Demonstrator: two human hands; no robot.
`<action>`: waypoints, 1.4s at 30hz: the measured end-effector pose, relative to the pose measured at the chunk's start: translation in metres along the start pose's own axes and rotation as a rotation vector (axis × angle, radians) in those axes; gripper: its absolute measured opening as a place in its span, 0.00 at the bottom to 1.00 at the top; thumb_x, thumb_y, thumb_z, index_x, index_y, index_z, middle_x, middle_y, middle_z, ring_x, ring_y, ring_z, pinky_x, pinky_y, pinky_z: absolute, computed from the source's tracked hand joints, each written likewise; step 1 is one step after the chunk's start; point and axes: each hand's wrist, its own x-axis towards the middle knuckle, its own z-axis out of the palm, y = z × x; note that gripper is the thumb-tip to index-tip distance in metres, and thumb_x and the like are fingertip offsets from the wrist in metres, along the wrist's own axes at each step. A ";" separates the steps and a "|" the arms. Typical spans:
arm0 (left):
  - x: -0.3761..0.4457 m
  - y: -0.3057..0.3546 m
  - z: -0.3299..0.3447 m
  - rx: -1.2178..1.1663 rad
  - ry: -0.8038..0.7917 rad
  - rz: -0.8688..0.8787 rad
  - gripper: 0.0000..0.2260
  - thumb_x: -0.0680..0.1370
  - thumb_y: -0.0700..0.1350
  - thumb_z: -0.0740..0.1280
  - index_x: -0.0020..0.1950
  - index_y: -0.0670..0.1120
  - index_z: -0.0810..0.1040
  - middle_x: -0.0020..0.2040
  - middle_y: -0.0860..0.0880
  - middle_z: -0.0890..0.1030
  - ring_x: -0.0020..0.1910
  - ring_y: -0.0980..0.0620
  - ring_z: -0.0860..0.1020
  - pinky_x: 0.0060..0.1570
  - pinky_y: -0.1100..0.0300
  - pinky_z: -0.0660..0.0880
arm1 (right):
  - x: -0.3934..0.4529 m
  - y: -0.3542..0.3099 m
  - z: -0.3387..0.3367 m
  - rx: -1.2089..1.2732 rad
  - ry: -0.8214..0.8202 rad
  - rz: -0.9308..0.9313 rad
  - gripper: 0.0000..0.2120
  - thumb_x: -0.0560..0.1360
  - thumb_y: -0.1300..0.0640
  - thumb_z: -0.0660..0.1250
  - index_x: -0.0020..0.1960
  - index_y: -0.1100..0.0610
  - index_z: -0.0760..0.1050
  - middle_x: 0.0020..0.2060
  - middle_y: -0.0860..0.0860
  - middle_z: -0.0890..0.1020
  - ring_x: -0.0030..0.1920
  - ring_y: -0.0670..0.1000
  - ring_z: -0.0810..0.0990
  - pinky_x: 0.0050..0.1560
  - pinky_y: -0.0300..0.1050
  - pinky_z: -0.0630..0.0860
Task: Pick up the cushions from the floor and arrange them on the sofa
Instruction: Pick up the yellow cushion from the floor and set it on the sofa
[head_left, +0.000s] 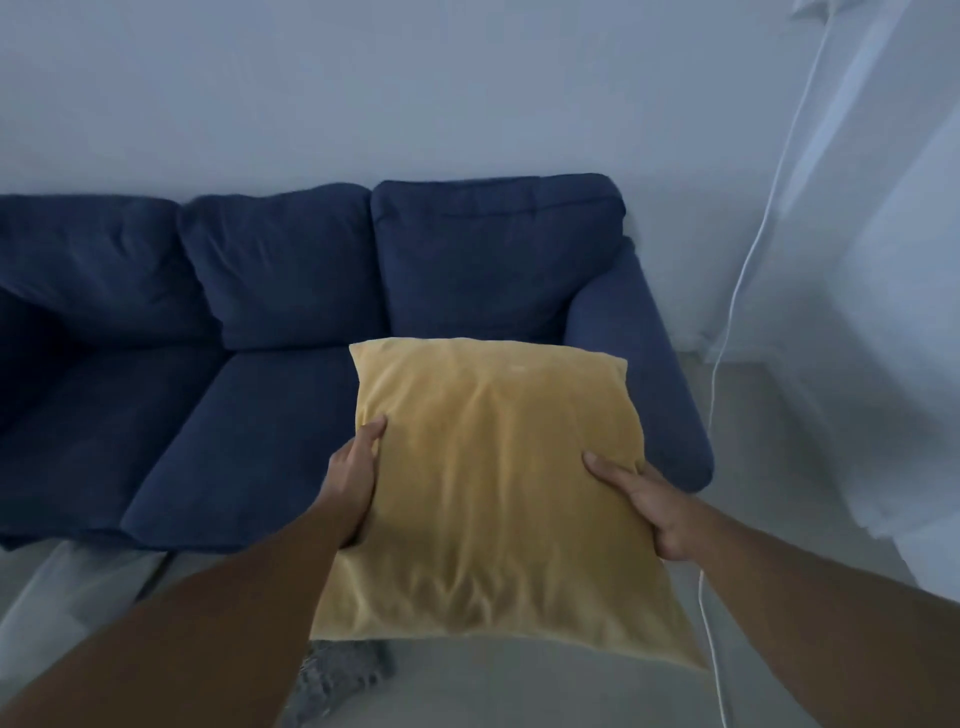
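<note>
A square yellow cushion (493, 493) is held up in front of me, over the right seat of the dark blue sofa (270, 270). My left hand (356, 478) grips its left edge, thumb on top. My right hand (641, 501) grips its right edge, fingers spread on the fabric. The cushion hides most of the right seat and part of the right armrest (639, 332). A grey patterned piece of fabric (337, 675) lies on the floor below the cushion, mostly hidden by it.
A pale wall rises behind the sofa. On the right hangs a sheer white curtain (872, 260), and a thin white cable (727, 332) runs down to the floor beside the armrest. Light floor lies in front of the sofa.
</note>
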 end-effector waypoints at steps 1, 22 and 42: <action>0.000 0.015 0.000 0.001 -0.005 0.020 0.20 0.80 0.67 0.61 0.55 0.53 0.81 0.59 0.48 0.84 0.60 0.43 0.81 0.70 0.41 0.73 | -0.003 -0.015 0.000 -0.003 0.002 -0.025 0.61 0.48 0.34 0.88 0.77 0.44 0.68 0.66 0.54 0.81 0.65 0.62 0.81 0.72 0.70 0.72; 0.121 0.225 -0.036 -0.064 -0.196 0.174 0.18 0.81 0.67 0.62 0.49 0.54 0.81 0.51 0.50 0.85 0.54 0.47 0.82 0.62 0.47 0.73 | 0.040 -0.250 0.059 -0.091 0.140 -0.277 0.48 0.62 0.51 0.84 0.78 0.42 0.66 0.64 0.54 0.81 0.63 0.62 0.81 0.69 0.68 0.74; 0.246 0.286 -0.001 -0.181 -0.254 0.008 0.16 0.80 0.58 0.62 0.55 0.49 0.83 0.54 0.45 0.85 0.52 0.43 0.81 0.50 0.48 0.75 | 0.175 -0.342 0.058 -0.012 0.125 -0.139 0.54 0.55 0.30 0.85 0.75 0.50 0.73 0.68 0.54 0.82 0.66 0.62 0.82 0.70 0.68 0.74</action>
